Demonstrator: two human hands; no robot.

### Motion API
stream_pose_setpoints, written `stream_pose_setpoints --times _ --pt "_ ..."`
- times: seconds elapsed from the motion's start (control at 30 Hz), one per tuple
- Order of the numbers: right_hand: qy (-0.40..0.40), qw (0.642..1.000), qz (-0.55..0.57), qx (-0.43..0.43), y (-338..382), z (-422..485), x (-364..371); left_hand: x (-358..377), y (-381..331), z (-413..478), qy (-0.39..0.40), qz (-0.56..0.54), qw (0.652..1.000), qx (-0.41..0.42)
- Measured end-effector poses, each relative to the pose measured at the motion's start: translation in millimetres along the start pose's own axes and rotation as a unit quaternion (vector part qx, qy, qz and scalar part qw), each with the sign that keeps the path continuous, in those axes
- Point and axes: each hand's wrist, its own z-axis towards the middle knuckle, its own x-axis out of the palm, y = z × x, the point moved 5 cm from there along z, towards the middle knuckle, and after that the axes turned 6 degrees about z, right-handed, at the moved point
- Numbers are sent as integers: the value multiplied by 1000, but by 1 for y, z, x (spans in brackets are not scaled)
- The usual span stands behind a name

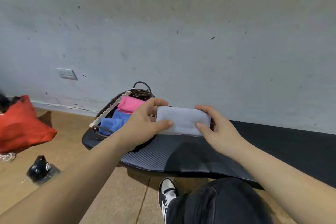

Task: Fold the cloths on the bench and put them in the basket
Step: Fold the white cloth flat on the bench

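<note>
Above the left end of the worktop, both hands hold one folded pale grey cloth between them; the left hand grips its left end, with the thumb on the near face and the fingers curled over the top edge; the right hand grips the right end in the same way, thumb in front and fingers behind. This cloth is a thick, long bundle, held about level, and it is just at the right side of the basket; whether it touches the basket or the worktop, I cannot tell, because the hands cover the lower edge.

The basket is of dark wicker with a pale band along its rim, and it stands on the left end of the worktop, close to the wall; inside it lie a folded pink cloth at the far side and folded blue cloths nearer to the camera. The worktop is black and has fine ribs on its surface.

On the wooden floor at the left lies a red bag; nearer stands a black bottle, well apart from the worktop; at the bottom a black-and-white shoe and a leg in dark trousers are seen; a socket plate is low on the wall.
</note>
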Motion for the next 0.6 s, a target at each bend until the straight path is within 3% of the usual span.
stream_pose_setpoints --times 0.2,0.27,0.4,0.53,0.6 --pt "40 997 17 60 39 44 69 -109 33 17 -164 141 976 -26" --pt "55 996 22 68 50 57 83 -138 46 27 -184 172 967 -39" --pt "85 994 34 68 62 71 100 -158 77 40 -168 209 962 -60" --pt "125 989 29 71 59 69 107 -151 118 53 -83 176 973 -128" --pt "133 988 24 79 53 70 107 -146 132 63 -56 237 960 -142"
